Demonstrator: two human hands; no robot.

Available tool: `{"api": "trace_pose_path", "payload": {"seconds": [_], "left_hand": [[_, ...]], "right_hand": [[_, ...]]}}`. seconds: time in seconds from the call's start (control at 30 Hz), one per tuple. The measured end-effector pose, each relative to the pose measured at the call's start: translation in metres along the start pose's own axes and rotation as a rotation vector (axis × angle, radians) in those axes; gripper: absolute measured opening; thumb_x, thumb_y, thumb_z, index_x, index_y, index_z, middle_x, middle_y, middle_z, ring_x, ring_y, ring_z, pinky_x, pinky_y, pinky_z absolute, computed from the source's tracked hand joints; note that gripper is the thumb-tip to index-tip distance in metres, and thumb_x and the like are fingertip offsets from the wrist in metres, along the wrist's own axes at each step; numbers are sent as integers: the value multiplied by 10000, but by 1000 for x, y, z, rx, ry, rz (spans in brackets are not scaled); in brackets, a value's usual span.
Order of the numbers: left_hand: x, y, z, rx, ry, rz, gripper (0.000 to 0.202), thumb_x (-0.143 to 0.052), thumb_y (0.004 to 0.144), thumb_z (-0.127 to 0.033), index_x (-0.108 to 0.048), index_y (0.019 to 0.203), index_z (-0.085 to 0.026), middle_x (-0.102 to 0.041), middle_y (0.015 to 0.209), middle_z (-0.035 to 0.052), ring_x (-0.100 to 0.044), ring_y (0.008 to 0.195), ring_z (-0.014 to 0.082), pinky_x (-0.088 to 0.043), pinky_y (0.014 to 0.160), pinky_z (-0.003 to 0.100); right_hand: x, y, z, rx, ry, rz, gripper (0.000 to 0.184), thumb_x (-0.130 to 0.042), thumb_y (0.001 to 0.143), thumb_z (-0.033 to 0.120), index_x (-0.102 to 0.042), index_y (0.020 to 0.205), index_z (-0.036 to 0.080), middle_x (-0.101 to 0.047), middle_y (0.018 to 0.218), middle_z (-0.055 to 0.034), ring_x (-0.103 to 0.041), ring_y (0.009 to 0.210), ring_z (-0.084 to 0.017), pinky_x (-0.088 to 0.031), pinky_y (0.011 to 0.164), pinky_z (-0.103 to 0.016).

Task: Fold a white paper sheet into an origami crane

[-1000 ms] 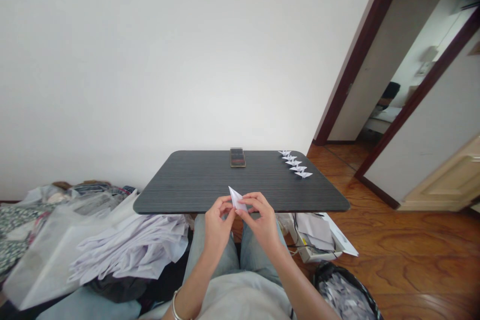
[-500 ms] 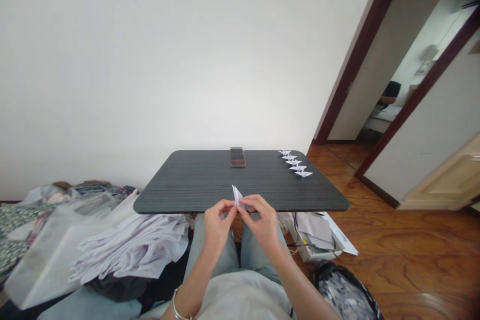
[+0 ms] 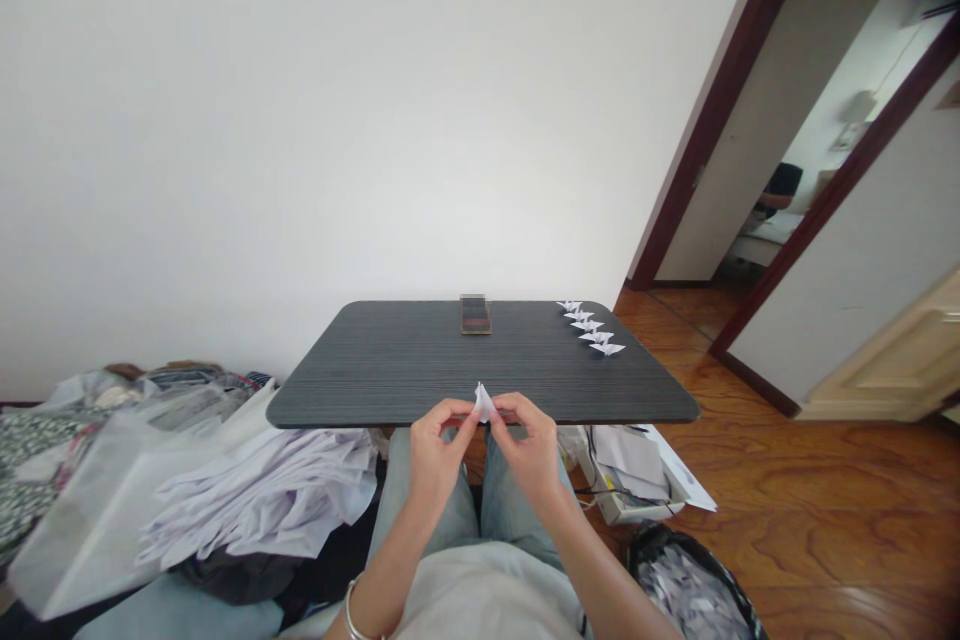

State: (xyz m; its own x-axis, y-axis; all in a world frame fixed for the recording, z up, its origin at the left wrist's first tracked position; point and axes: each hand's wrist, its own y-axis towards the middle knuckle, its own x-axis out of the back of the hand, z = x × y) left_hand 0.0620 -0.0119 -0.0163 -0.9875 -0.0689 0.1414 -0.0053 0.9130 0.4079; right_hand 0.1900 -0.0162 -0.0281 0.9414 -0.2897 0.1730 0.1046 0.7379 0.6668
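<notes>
A small folded piece of white paper (image 3: 483,404) is held up between both hands at the near edge of the dark table (image 3: 390,360). My left hand (image 3: 439,440) pinches its left side between thumb and forefinger. On the other side, my right hand (image 3: 527,437) pinches it the same way. The paper's narrow tip points upward, and its lower part is partly covered by the fingertips. Several white folded paper cranes (image 3: 596,336) stand in a slanting row at the table's right side.
A phone-like object (image 3: 475,314) lies at the table's far edge, by the white wall. Heaped cloth and white sheets (image 3: 270,490) are at the left. Below the table's right end are a box of papers (image 3: 637,470) and a black bag (image 3: 694,580) of scraps.
The folded paper has turned more upright and sits slightly lower, its pointed tip now centred between the hands. My right fingers have shifted a little; the cranes have not moved.
</notes>
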Motion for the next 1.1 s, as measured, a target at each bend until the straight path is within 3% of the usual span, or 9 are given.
{"api": "trace_pose_path", "payload": {"seconds": [0.13, 0.3, 0.5, 0.67, 0.87, 1.1], "left_hand": [[1, -1, 0, -136, 43, -20, 120, -599, 777, -239, -671, 725, -158, -692, 823, 71, -645, 780, 183, -513, 685, 280], [7, -1, -1, -343, 188, -50, 105, -584, 791, -179, -633, 698, -172, -669, 1049, 106, -632, 869, 190, -497, 793, 348], [14, 4, -7, -550, 270, 4, 92, -585, 785, -139, -612, 711, -187, -715, 961, 85, -630, 878, 197, -496, 785, 362], [14, 2, -4, -567, 247, -24, 104, -578, 783, -119, -643, 742, -188, -720, 961, 80, -649, 881, 193, -515, 783, 339], [10, -5, 2, -392, 228, -82, 261, -578, 799, -179, -641, 1051, -211, -709, 1022, 65, -690, 775, 169, -557, 737, 295], [9, -4, 0, -409, 210, -100, 182, -591, 786, -176, -682, 940, -212, -720, 993, 64, -685, 848, 188, -554, 787, 323]], "right_hand": [[3, 2, 1, 7, 69, -18, 114, -574, 816, 180, -642, 727, 198, -649, 764, -39, -620, 713, -167, -512, 603, -262], [6, 4, 5, 112, 56, -18, 112, -606, 793, 158, -635, 695, 203, -663, 927, -77, -627, 843, -203, -508, 737, -349], [8, 5, 10, 126, 84, 1, 123, -603, 799, 164, -618, 685, 205, -668, 820, -57, -637, 760, -192, -504, 683, -330], [7, 5, 8, 149, 90, -5, 129, -602, 795, 140, -619, 686, 207, -646, 771, -38, -622, 721, -178, -492, 656, -310], [6, 3, 8, 142, 81, -20, 130, -591, 803, 136, -628, 704, 211, -647, 759, -32, -615, 699, -173, -489, 636, -303], [6, 3, 9, 149, 86, -16, 128, -590, 796, 125, -638, 721, 217, -650, 763, -35, -620, 702, -176, -492, 636, -305]]}}
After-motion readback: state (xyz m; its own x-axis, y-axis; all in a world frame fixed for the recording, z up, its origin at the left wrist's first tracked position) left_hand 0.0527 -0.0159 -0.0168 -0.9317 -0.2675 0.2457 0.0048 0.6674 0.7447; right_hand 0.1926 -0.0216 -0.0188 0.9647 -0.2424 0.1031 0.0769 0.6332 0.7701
